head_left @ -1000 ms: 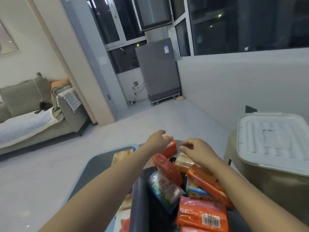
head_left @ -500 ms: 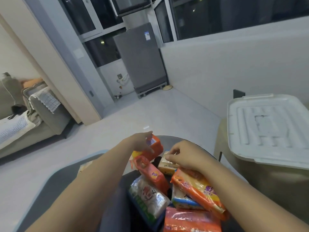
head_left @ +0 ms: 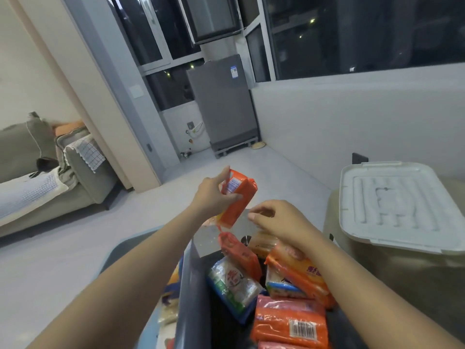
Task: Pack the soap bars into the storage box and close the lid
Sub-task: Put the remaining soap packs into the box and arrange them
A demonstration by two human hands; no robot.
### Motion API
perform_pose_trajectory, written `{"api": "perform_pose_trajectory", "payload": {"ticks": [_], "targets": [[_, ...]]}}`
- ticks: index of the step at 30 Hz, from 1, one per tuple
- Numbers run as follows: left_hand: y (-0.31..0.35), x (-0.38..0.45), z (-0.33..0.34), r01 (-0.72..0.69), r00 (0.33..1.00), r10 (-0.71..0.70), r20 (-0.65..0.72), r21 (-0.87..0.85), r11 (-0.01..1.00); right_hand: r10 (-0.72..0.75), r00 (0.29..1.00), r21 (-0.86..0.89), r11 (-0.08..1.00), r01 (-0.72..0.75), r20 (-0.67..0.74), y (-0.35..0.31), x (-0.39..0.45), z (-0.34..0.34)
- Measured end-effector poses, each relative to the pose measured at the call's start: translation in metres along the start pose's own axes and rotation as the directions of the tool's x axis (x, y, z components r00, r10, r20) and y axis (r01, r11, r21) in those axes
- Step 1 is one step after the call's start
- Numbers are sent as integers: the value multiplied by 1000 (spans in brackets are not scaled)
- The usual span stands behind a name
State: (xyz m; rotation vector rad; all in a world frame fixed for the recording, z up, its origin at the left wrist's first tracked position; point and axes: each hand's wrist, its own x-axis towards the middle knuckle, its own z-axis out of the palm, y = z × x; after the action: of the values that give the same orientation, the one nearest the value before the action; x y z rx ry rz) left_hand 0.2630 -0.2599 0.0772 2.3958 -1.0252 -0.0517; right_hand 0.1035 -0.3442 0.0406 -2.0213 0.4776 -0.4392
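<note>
My left hand [head_left: 214, 197] holds an orange soap pack [head_left: 239, 200] tilted in the air above the far end of the dark grey storage box [head_left: 192, 298]. My right hand [head_left: 279, 222] hovers at the far rim of the box with fingers curled over a tan pack [head_left: 261, 244]; whether it grips anything is unclear. Several wrapped soap packs lie in the box: a white-green one [head_left: 234, 283], an orange-yellow one [head_left: 299, 275] and an orange one with a barcode [head_left: 289, 321]. The white lid [head_left: 392, 205] rests to the right.
The lid lies on a beige container [head_left: 377, 280] right of the box. More packs [head_left: 171, 298] lie on the blue-grey table [head_left: 120, 255] left of the box. A sofa [head_left: 37, 187] stands far left, a grey appliance [head_left: 221, 107] at the back wall.
My left hand has lifted the orange soap pack up from the far end of the box. My right hand has risen slightly off the tan pack. The camera view has tilted.
</note>
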Motion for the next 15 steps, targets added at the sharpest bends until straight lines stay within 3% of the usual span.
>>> {"api": "perform_pose_trajectory", "payload": {"ticks": [3, 7, 15], "targets": [[8, -29, -34, 17, 996, -30, -84, -158, 987, 14, 996, 99, 995, -6, -83, -15, -10, 5], [11, -77, -80, 141, 974, -200, -108, -405, 904, -88, 996, 263, 961, 84, 4, -46, -27, 26], [-20, -161, -134, 352, 906, -422, -8, -537, 767, -244, 953, 397, 904, 157, 179, -104, -58, 90]]}}
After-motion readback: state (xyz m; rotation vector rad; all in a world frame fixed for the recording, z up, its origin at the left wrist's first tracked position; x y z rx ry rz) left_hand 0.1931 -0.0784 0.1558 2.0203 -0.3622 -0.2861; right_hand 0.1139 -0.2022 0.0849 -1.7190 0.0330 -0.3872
